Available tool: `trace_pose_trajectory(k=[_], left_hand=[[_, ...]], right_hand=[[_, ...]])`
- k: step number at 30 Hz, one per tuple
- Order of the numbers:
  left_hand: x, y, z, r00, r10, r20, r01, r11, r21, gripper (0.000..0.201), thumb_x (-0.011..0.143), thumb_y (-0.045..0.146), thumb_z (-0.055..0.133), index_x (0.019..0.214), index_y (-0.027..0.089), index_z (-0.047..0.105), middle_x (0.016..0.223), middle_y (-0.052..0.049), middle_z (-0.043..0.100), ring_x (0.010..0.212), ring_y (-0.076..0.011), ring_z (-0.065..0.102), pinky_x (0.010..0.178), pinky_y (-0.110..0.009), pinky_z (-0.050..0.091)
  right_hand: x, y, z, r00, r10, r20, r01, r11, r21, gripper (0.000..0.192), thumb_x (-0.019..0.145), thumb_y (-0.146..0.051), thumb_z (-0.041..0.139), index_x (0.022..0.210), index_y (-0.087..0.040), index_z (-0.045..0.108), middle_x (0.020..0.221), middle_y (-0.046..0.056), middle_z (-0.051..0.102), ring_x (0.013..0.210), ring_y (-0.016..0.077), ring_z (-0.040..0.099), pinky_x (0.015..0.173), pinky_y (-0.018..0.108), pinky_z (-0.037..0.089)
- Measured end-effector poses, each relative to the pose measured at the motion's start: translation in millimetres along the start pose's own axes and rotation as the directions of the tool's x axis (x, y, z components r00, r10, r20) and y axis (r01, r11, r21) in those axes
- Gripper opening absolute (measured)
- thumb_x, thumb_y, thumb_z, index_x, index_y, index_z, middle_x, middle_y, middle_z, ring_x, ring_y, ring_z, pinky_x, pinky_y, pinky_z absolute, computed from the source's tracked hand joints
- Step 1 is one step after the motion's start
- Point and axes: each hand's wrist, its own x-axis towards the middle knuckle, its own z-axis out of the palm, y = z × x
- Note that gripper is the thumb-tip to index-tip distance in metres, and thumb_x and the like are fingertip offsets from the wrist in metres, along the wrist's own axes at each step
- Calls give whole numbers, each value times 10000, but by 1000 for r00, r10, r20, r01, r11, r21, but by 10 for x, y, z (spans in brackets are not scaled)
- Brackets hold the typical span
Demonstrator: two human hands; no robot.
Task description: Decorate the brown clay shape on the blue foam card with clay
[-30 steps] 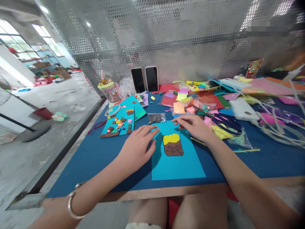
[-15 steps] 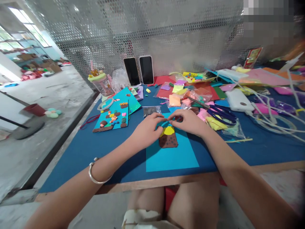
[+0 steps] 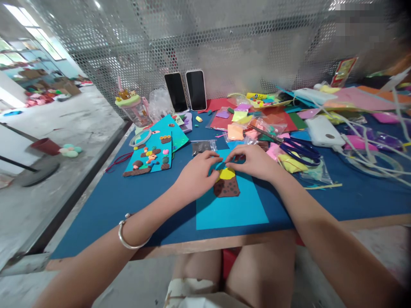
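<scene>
L hand [image 3: 195, 176] & R hand [image 3: 253, 161], apart and flat on the cyan sheet [image 3: 231, 207] 1 s ago, now meet fingertip to fingertip above the yellow clay [image 3: 226, 173]. Since 0.5 s ago they barely shift.

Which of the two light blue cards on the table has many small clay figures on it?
The left card, beside the left hand; the card under the hands bears one brown-and-yellow piece.
</scene>
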Motion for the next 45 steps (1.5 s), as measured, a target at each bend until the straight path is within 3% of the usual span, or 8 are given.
trace_pose_trajectory(k=[5,9,16,23,28,39,45], left_hand=[[-33,-11,-20,999,5,-48,-3,999,41,388,807,132,457,1154,146,629,1246,-80,585,1155,-245,557,1022,-415,452],[-130,-34,-155,995,17,-98,-8,996,90,363,825,143,446,1131,149,640,1218,-76,601,1132,-239,567,996,-407,467],[-676,-374,-398,997,-74,-36,82,913,400,385,871,190,366,1103,190,673,1200,-75,625,1100,-295,583,941,-502,483],[-1060,-600,-300,987,-157,21,125,852,508,483,870,179,362,1319,167,541,1321,-100,562,1182,-302,543,968,-491,478],[-1080,-603,-224,989,-148,16,122,866,484,500,903,215,341,1380,118,459,1382,-122,507,1264,-296,468,1025,-490,435],[-1175,-457,-163,996,-84,-11,81,902,424,444,941,250,333,1348,198,502,1354,-86,547,1253,-277,484,1019,-480,440],[-1158,-423,-107,997,-64,-51,80,895,439,428,959,289,348,1335,177,518,1363,-92,542,1279,-284,460,1036,-486,426]], right_hand=[[5,12,14,997,-69,-26,70,997,26,76,777,-212,640,772,-186,711,846,42,713,790,185,640,719,293,472],[4,11,16,996,-74,-43,76,996,48,89,782,-232,632,778,-195,714,848,35,717,775,177,637,693,280,472],[-11,-36,15,998,-38,-54,41,998,43,129,813,-267,608,799,-201,718,854,31,716,783,172,642,660,269,472],[-24,-36,38,998,-44,-33,44,999,-3,154,833,-298,598,822,-207,721,891,37,728,815,187,651,695,287,493],[-35,-36,31,1000,-5,-10,5,1000,-5,177,847,-317,585,850,-213,727,913,36,727,830,186,651,714,292,491],[-45,-23,44,1000,-1,11,0,1000,19,205,865,-332,545,854,-225,718,939,35,731,871,209,658,734,311,507],[-41,-13,48,1000,0,31,-1,1000,7,208,867,-340,541,860,-230,717,945,33,728,879,207,658,741,308,506]])
